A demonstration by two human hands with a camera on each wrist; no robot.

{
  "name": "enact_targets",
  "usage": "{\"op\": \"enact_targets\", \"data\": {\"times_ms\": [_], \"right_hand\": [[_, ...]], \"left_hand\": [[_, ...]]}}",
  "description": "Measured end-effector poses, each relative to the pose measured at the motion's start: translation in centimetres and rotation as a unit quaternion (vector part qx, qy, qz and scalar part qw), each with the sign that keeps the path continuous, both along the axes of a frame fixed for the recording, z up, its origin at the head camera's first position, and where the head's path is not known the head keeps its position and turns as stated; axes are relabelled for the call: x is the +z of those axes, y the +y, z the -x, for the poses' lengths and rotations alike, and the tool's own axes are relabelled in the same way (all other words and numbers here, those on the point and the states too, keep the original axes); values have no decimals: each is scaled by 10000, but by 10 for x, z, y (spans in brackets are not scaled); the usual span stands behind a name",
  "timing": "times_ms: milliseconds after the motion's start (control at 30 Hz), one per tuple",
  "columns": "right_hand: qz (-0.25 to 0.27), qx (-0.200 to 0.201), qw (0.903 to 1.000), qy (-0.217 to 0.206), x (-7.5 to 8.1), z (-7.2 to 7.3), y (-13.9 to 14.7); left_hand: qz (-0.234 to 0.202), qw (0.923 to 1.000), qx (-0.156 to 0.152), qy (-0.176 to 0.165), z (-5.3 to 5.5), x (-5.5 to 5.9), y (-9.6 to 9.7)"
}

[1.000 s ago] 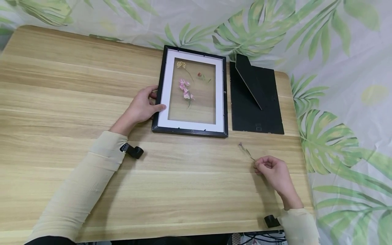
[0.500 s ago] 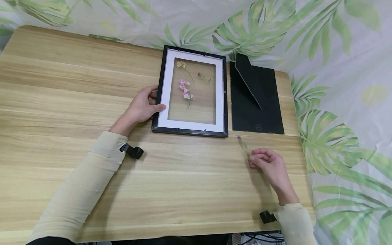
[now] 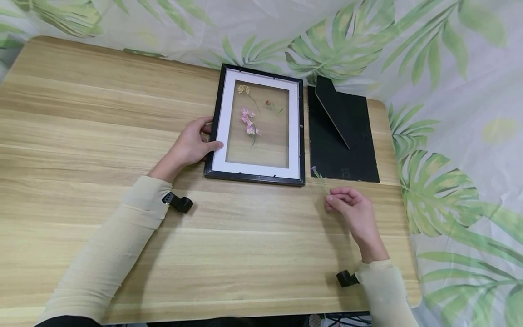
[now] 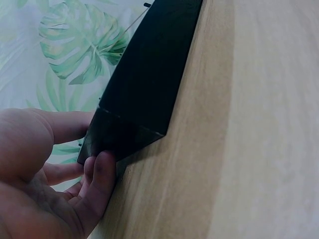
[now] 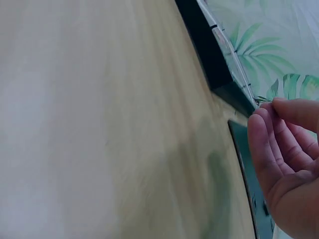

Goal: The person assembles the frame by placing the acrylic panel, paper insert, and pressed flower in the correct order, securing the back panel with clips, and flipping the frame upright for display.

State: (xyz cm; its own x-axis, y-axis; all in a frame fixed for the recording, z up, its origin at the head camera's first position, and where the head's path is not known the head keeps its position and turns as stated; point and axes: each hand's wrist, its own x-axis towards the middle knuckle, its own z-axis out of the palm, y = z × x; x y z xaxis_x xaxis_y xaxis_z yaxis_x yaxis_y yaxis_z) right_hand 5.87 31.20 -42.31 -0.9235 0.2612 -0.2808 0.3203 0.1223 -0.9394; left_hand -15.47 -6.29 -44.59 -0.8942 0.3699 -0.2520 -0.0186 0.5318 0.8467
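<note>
A black picture frame [image 3: 254, 179] with a white mat [image 3: 261, 170] and a see-through window lies on the table. Inside the window are a pink flower sprig [image 3: 247, 121], a yellow flower [image 3: 243, 89] and a small red flower [image 3: 268, 103]. My left hand [image 3: 192, 141] grips the frame's left edge, thumb on top and fingers at its side; the left wrist view shows the fingers [image 4: 102, 179] against the black side. My right hand [image 3: 352, 213] pinches the stem of a thin dried flower [image 3: 316, 172], its pale purple head pointing away from me, below the frame's right corner.
A black backing board [image 3: 359, 163] with its stand leg [image 3: 333, 113] lies right of the frame. The wooden table [image 3: 229, 263] meets a leaf-patterned cloth [image 3: 449, 181] at the back and right. Cables [image 3: 347, 319] show below the front edge.
My right hand has moved forward and to the left with the dried flower, whose head now reaches the backing board's lower left corner in view. The left hand keeps its hold on the frame.
</note>
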Motion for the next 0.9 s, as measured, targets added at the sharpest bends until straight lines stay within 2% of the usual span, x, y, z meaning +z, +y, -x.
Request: {"op": "enact_targets", "data": {"times_ms": [200,500,633,900], "right_hand": [[34,118,9998,182,4,29,-13],[174,174,9996,146,0,79,-34],[297,210,9992,168,0,97,-44],[85,312,9995,22,3,126,-64]], "left_hand": [[-16,10000,20,-43,1,0,0],[-139,9998,50,-107,1,-2,0],[-82,9999,44,-112,0,-2,1],[-72,9999,61,-91,-1,1,0]]}}
